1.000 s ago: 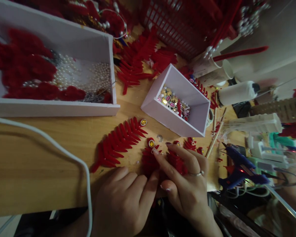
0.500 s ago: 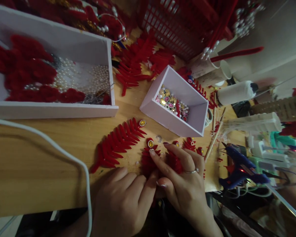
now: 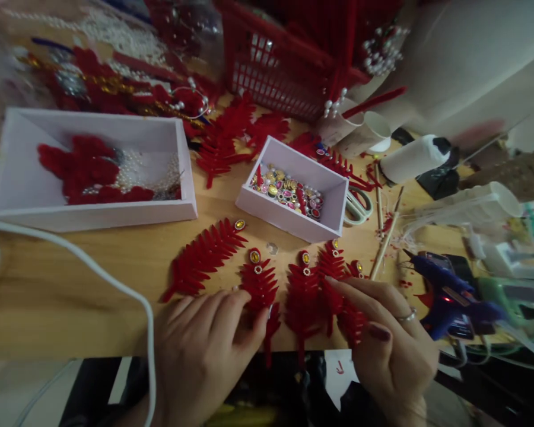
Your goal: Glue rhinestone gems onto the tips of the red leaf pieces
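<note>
A: Hands first, from the head camera. The left hand [image 3: 204, 350] lies flat, fingers spread, tips on the lower end of a red fern-shaped felt leaf with a yellow gem at its tip [image 3: 258, 281]. No closed grip there; it seems only to pin the leaf to the wooden worktop [image 3: 71, 284].

B: And the right hand [image 3: 391, 344]?

A: Loosely open too, fingertips on the overlapping red leaves [image 3: 333, 284] just left of it, likely steadying them in their row.

B: What lies around the grip?

A: Beyond the fingers, a small white box of coloured gems [image 3: 293, 196], within easy reach. Right of the right hand, a blue glue gun [image 3: 449, 296]. Far left, a larger white box with pearls and red fluff [image 3: 93, 172].
</note>
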### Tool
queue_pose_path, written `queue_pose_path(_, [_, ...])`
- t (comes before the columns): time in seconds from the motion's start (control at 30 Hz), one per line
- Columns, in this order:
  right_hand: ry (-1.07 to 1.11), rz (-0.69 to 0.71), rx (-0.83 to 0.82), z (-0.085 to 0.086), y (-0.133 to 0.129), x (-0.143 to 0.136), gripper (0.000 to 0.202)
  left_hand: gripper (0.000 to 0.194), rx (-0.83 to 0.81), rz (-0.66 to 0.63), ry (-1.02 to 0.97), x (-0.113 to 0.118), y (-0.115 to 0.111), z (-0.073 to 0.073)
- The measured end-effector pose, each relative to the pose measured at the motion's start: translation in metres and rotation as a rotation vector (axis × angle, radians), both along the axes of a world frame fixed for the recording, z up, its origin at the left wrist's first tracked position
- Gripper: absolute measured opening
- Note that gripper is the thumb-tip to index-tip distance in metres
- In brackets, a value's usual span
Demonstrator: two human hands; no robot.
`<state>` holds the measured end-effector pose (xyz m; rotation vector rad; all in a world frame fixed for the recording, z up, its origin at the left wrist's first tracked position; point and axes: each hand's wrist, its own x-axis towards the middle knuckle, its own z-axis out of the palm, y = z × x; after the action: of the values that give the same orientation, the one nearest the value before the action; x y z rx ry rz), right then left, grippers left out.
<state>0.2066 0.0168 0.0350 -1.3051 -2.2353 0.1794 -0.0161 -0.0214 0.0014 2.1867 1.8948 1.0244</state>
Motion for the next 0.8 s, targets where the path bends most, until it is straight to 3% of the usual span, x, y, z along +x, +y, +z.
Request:
queue_pose_path(0.17, [0.02, 0.078, 0.021, -0.003, -0.01, 0.014, 0.03, 0.032, -0.098, 0.088, 0.171, 0.013, -0.011, 0.004])
queue_pose_path(0.33, [0.089, 0.076, 0.052, 0.0, -0.023, 0.021, 0.022, 0.01, -0.22, 0.102, 0.16, 0.022, -0.005, 0.012])
queue_pose_path(0.4, [0.098, 0.05, 0.065, 0.001, -0.03, 0.025, 0.023, 0.005, -0.216, 0.074, 0.165, 0.021, -0.001, 0.017])
queue_pose_path(0.5, [0.124, 0.025, 0.084, 0.0, -0.038, 0.033, 0.023, 0.015, -0.249, -0.028, 0.129, 0.015, 0.003, 0.024])
queue_pose_path(0.7, [0.185, 0.007, 0.064, -0.008, -0.045, 0.045, 0.024, 0.016, -0.619, -0.106, 0.034, -0.003, 0.004, 0.032])
queue_pose_path(0.8, [0.202, 0.003, 0.045, -0.012, -0.046, 0.049, 0.025, 0.019, -0.692, -0.132, -0.016, -0.009, 0.004, 0.034])
